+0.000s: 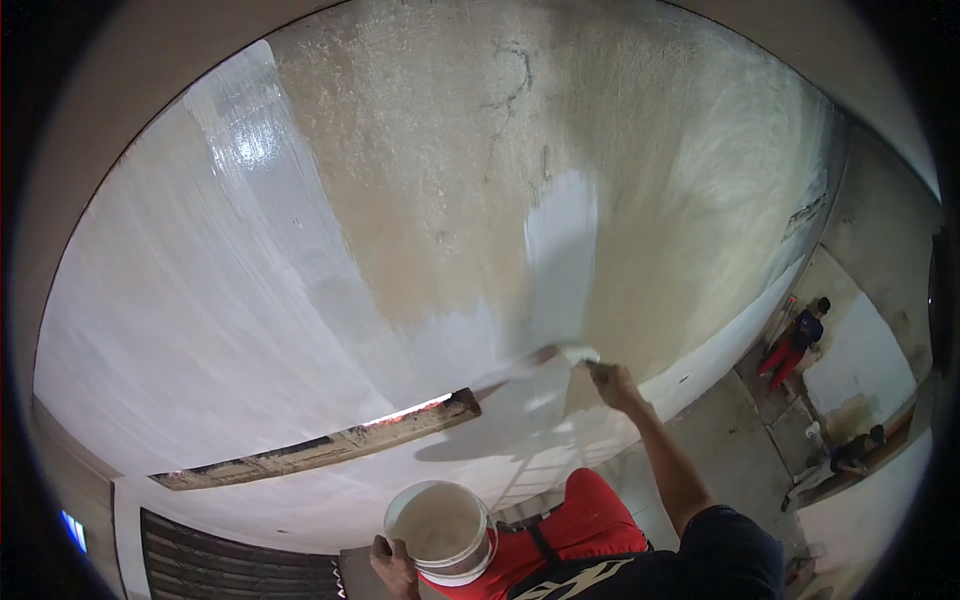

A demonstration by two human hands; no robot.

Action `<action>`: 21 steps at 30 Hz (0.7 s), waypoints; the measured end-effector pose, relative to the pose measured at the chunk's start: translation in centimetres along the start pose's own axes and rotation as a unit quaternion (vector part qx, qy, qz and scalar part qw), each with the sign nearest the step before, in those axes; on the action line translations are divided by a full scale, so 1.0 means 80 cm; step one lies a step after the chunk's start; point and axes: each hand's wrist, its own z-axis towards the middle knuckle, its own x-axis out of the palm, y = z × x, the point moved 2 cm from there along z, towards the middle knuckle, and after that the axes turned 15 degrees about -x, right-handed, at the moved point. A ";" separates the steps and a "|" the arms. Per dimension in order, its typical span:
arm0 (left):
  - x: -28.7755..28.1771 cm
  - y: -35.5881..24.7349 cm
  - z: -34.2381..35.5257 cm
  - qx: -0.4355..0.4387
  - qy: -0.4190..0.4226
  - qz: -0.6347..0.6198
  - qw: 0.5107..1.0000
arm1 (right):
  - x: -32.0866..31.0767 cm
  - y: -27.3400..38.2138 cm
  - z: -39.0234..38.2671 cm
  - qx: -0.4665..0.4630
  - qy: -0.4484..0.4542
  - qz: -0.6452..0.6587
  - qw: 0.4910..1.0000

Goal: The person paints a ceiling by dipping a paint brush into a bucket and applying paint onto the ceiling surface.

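My right hand (612, 387) is closed around a paintbrush (577, 354), its pale head blurred against the wall. White strokes and a taller white patch (562, 250) lie on the wall (440, 170) just above the brush. My left hand (395, 566) grips a white plastic bucket (484, 545) by its side, close to my red-trousered leg (600, 510). The bucket's mouth faces up, and its inside looks pale grey; I cannot tell how much liquid it holds.
A long slot-like opening (330, 452) with rough edges cuts the wall below left. Dark metal slats (220, 560) stand at the lower left. Off to the right, two people, one in red trousers (783, 362) and one bending (853, 455), are near another part-white wall (860, 350).
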 end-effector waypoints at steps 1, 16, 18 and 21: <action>0.002 -0.001 0.000 0.001 0.001 0.001 1.000 | -0.025 0.011 0.026 0.021 -0.002 -0.017 1.000; 0.002 -0.015 -0.004 -0.034 -0.016 0.012 0.999 | -0.063 0.125 0.135 -0.158 -0.126 -0.114 0.973; 0.001 -0.024 -0.005 -0.001 -0.005 0.095 0.995 | -0.010 0.084 0.069 -0.117 -0.084 -0.062 0.988; 0.005 -0.026 -0.012 -0.011 -0.014 -0.008 1.000 | 0.050 0.040 -0.025 0.001 0.074 -0.031 0.997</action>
